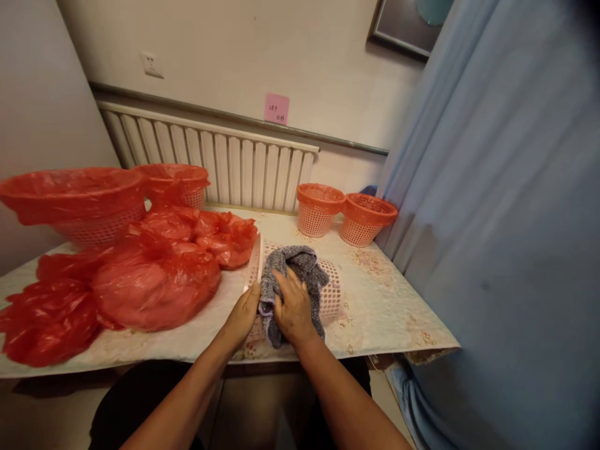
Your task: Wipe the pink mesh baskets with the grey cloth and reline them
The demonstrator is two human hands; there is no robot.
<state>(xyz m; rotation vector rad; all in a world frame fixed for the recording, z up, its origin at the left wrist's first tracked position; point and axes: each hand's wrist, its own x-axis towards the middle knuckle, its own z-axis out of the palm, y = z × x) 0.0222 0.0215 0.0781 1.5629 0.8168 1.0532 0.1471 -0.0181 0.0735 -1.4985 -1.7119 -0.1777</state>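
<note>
A pale pink perforated plastic basket [332,289] lies on its side at the table's front, its rim facing left. My left hand [246,309] is closed on the rim, with the thumb on the near side. A grey speckled cloth [295,256] is draped and bunched over the basket's side, hiding much of it. My right hand [294,306] holds the cloth against the basket, fingers pressed into its folds. Part of the cloth hangs down below my right hand toward the table's front edge.
Several tied red plastic bags [154,281] fill the left of the table [375,300]. Behind them stand two red-lined baskets [100,222]. Two smaller lined baskets [321,215] stand at the back right. A radiator [225,159] and a blue curtain [492,219] border the table.
</note>
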